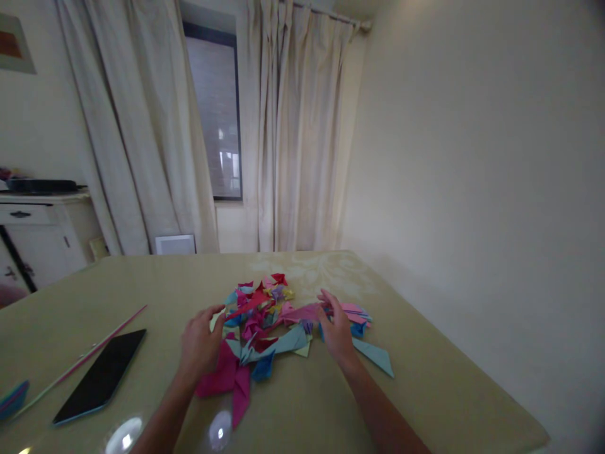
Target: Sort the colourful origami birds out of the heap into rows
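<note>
A heap of colourful folded-paper origami pieces (254, 325) lies in the middle of the table. At its left side my left hand (201, 343) is closed, thumb and fingers pinching the end of a red folded paper (248, 305). My right hand (338, 331) is at the heap's right side, its fingers around the end of a pink folded paper (302, 313). A light-blue folded paper (286, 342) and a large magenta folded paper (221, 373) lie in front, between my forearms. Behind my right wrist, a pale-blue pointed piece (375, 357) sticks out.
A black tablet or phone (103, 375) lies on the table (454, 391) at left, beside a thin pink and pale-green stick (82, 359). A blue item (14, 400) is at the left edge. A white wall (482, 189) borders the right side; curtains (302, 139) hang behind.
</note>
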Motion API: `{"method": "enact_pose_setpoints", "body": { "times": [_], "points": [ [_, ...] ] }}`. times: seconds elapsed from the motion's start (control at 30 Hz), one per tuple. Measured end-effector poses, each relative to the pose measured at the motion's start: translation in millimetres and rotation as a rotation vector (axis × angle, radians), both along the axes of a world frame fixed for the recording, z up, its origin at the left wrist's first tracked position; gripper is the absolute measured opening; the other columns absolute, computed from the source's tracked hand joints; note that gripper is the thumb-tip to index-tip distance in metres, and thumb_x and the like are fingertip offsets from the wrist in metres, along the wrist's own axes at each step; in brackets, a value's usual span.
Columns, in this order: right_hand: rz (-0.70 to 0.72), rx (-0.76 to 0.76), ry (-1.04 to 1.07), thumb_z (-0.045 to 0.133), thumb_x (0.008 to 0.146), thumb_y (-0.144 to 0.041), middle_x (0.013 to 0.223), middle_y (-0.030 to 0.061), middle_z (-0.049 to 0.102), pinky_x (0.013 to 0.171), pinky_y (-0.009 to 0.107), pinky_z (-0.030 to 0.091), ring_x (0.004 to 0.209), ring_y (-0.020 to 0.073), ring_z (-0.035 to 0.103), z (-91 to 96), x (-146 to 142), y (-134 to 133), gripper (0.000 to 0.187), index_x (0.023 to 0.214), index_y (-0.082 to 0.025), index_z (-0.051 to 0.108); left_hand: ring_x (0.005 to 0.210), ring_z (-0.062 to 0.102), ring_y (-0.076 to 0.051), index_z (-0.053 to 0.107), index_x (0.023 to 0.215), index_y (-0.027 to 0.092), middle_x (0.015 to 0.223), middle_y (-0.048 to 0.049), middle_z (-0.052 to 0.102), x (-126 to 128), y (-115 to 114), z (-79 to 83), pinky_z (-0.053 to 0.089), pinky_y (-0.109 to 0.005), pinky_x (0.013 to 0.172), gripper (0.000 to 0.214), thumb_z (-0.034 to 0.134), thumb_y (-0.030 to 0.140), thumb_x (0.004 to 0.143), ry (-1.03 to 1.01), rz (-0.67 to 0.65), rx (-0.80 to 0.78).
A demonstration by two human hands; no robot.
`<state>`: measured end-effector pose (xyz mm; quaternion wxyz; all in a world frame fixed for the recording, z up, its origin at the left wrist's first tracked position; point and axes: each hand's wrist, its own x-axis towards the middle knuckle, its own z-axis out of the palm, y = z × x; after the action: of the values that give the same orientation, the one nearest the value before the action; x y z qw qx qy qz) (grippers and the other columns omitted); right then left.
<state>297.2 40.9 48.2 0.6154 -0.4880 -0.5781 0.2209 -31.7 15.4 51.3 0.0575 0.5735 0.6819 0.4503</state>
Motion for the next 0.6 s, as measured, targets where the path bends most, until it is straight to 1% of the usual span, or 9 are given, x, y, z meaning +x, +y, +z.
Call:
{"method": "enact_pose_setpoints", "body": {
  "times": [0.07,0.13,0.17,0.23,0.3,0.37,0.47,0.53,0.6],
  "points": [
    [-0.060,0.015,-0.185,0.066,0.090,-0.056,0.136,0.0167,0.069,0.104,0.049,0.051,0.121,0.0329,0.065,-1.3,24,4,0.063,0.142,-0.020,0.064,0.120,0.069,-0.036,0.072,0.121,0.016,0.126,-0.0177,0.076,-20,3,-9.9,0.050,-0.053,0.109,0.056,0.046,0.055,0.089,0.080,-0.009,-0.061],
    [-0.138,0.003,-0.421,0.069,0.088,-0.056,0.145,0.0175,0.064,0.114,0.055,0.042,0.136,0.0367,0.057,-6.5,55,3,0.063,0.141,-0.023,0.066,0.130,0.065,-0.034,0.067,0.131,0.018,0.136,-0.0160,0.072,-34,-2,-22.5,0.046,-0.054,0.116,0.063,0.048,0.061,0.089,0.124,-0.086,-0.080],
    [-0.186,-0.047,-0.539,0.073,0.085,-0.058,0.152,0.0171,0.059,0.116,0.059,0.038,0.141,0.0395,0.052,-11.3,71,0,0.067,0.143,-0.026,0.065,0.135,0.062,-0.034,0.064,0.138,0.019,0.143,-0.0147,0.068,-38,-8,-29.9,0.044,-0.054,0.118,0.068,0.050,0.065,0.089,0.147,-0.132,-0.090],
    [-0.232,-0.199,-0.731,0.082,0.073,-0.064,0.166,0.0171,0.042,0.117,0.067,0.032,0.150,0.0469,0.040,-24.3,100,-9,0.089,0.152,-0.031,0.058,0.144,0.054,-0.036,0.056,0.150,0.023,0.158,-0.0133,0.057,-37,-24,-45.9,0.041,-0.058,0.121,0.077,0.052,0.070,0.088,0.200,-0.208,-0.152],
    [-0.147,-0.341,-0.843,0.086,0.066,-0.068,0.172,0.0179,0.032,0.118,0.067,0.031,0.151,0.0484,0.038,-37.9,116,-19,0.108,0.161,-0.033,0.047,0.149,0.048,-0.040,0.052,0.155,0.027,0.166,-0.0137,0.046,-21,-42,-60.3,0.038,-0.065,0.121,0.081,0.053,0.072,0.088,0.257,-0.301,-0.253],
    [0.013,-0.375,-0.896,0.087,0.063,-0.071,0.173,0.0175,0.030,0.122,0.063,0.030,0.153,0.0458,0.037,-46.8,116,-24,0.122,0.166,-0.033,0.036,0.154,0.038,-0.043,0.048,0.159,0.033,0.172,-0.0119,0.035,8,-56,-68.4,0.030,-0.073,0.121,0.081,0.056,0.072,0.089,0.335,-0.427,-0.305],
    [0.230,-0.253,-0.868,0.086,0.064,-0.074,0.172,0.0162,0.032,0.126,0.057,0.028,0.157,0.0408,0.030,-47.3,91,-16,0.129,0.169,-0.030,0.026,0.160,0.023,-0.044,0.029,0.166,0.038,0.177,-0.0095,0.017,62,-66,-65.5,0.035,-0.067,0.121,0.101,0.072,0.070,0.080,0.413,-0.581,-0.233],
    [0.308,-0.172,-0.798,0.081,0.073,-0.073,0.169,0.0175,0.038,0.125,0.053,0.030,0.157,0.0388,0.032,-42.4,66,2,0.118,0.168,-0.026,0.031,0.160,0.019,-0.047,0.027,0.166,0.041,0.177,-0.0092,0.015,94,-66,-57.9,0.035,-0.070,0.120,0.108,0.080,0.063,0.075,0.469,-0.606,-0.211],
    [0.328,-0.124,-0.727,0.074,0.084,-0.067,0.160,0.0181,0.050,0.122,0.050,0.035,0.150,0.0360,0.044,-37.8,40,26,0.093,0.160,-0.023,0.046,0.159,0.022,-0.048,0.025,0.167,0.042,0.177,-0.0092,0.017,117,-64,-51.6,0.035,-0.071,0.120,0.109,0.082,0.059,0.075,0.522,-0.649,-0.228]
  ]
}}
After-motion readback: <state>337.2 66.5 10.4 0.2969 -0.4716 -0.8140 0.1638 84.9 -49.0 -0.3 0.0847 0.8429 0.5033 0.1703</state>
